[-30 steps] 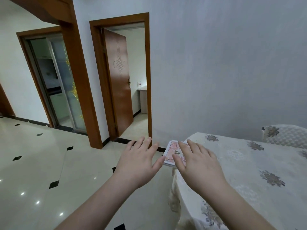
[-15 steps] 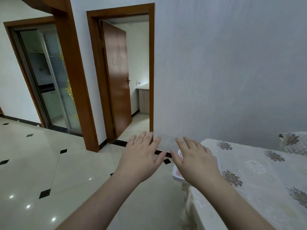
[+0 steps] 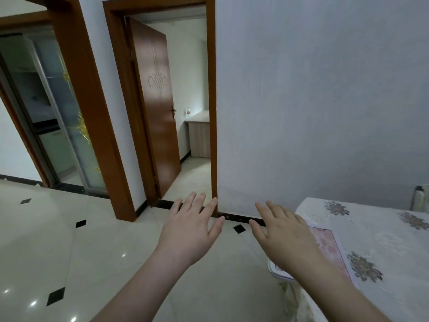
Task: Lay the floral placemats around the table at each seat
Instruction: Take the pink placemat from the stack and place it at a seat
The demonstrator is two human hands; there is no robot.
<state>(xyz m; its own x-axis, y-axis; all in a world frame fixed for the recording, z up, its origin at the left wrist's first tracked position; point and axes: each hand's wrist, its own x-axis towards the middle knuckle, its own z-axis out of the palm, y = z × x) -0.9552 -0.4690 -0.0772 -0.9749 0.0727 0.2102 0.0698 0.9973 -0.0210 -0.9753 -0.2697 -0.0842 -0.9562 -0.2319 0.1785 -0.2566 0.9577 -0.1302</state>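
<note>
— While both hands hang out in front, are they holding anything?

— No, each is released, fingers straight and spread, palm down. The right hand (image 3: pixel 284 237) hovers over the near left corner of the table (image 3: pixel 383 231); whether it touches anything I cannot tell. The left hand (image 3: pixel 190 231) is out over the floor (image 3: pixel 58 240), apart from the table.

— And the floral placemat?

— The floral placemat (image 3: pixel 329 246) lies flat at that corner, pink with a pale border, its near edge sticking out past the table's edge and partly hidden under the right hand and wrist.

— What lies around it?

— A cream tablecloth (image 3: pixel 394 247) with brownish flower motifs covers the table. Beyond it stands a plain grey wall (image 3: pixel 313 101). To the left, a brown door (image 3: pixel 155 101) stands open in its frame, and further left is a sliding glass door (image 3: pixel 69 126) — the floor tiles are glossy with small black diamonds
</note>
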